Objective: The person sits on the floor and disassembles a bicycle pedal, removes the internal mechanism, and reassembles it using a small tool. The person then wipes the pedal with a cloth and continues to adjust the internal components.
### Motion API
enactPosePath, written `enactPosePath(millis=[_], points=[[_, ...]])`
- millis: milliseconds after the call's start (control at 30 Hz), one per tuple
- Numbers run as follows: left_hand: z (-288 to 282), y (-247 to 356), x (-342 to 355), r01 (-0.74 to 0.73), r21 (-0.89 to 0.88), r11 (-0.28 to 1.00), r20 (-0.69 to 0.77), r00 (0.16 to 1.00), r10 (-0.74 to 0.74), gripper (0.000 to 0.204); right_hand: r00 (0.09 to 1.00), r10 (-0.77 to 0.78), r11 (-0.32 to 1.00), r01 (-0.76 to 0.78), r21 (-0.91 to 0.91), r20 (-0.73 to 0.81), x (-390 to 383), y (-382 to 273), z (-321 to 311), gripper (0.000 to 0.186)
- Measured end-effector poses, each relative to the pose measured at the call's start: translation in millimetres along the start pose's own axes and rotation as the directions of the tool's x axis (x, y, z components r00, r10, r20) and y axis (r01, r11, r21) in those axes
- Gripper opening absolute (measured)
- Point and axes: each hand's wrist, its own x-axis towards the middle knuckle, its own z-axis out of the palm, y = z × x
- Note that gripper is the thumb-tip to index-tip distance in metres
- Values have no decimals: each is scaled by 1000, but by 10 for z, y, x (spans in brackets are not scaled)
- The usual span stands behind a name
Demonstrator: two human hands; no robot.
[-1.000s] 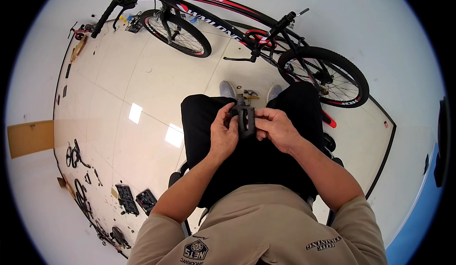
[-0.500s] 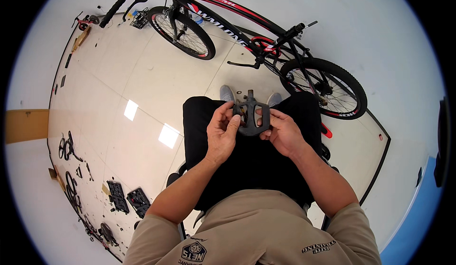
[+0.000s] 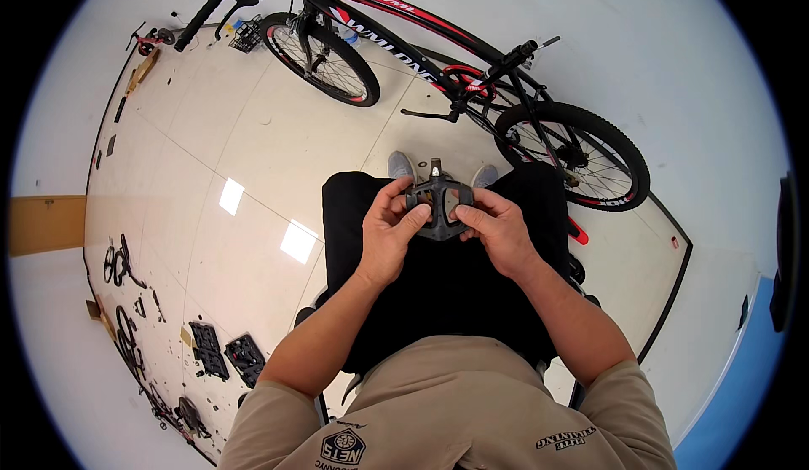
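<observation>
A black bicycle pedal [image 3: 437, 208] is held between my two hands above my lap, its threaded axle end pointing away from me. My left hand [image 3: 389, 230] grips the pedal's left side, thumb on top and fingers curled behind the frame. On the opposite side my right hand [image 3: 500, 230] pinches the pedal the same way. Beyond my feet stands a black and red bicycle [image 3: 413, 48]. Its crank arm [image 3: 428, 115] sticks out to the left, with no pedal visible on that end.
A small ring [image 3: 423, 165] lies on the tiled floor [image 3: 211, 141] near my shoes. Two open tool cases [image 3: 208, 350] rest at the lower left, among scattered bike parts along the wall. A red part [image 3: 578, 231] shows beside my right knee.
The pedal has shifted slightly left and turned a little. My right thumb has moved from its side onto the top of the frame.
</observation>
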Motion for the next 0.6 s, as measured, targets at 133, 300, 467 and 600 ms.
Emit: enactPosePath(millis=[133,300,467,600], points=[[-33,-1,40,192,-134,972,48,981,-187,43,999,-32,997,34,-65,30,-20,-3,25,31],[-48,-31,21,162,19,987,55,985,-162,43,999,-33,995,36,-97,27,-29,28,39,33],[-32,-43,16,146,37,989,11,989,-146,48,999,-29,990,32,-138,25,-40,6,53,36],[-56,-65,24,184,2,983,29,982,-184,51,999,-31,987,36,-159,35,-44,4,57,36]])
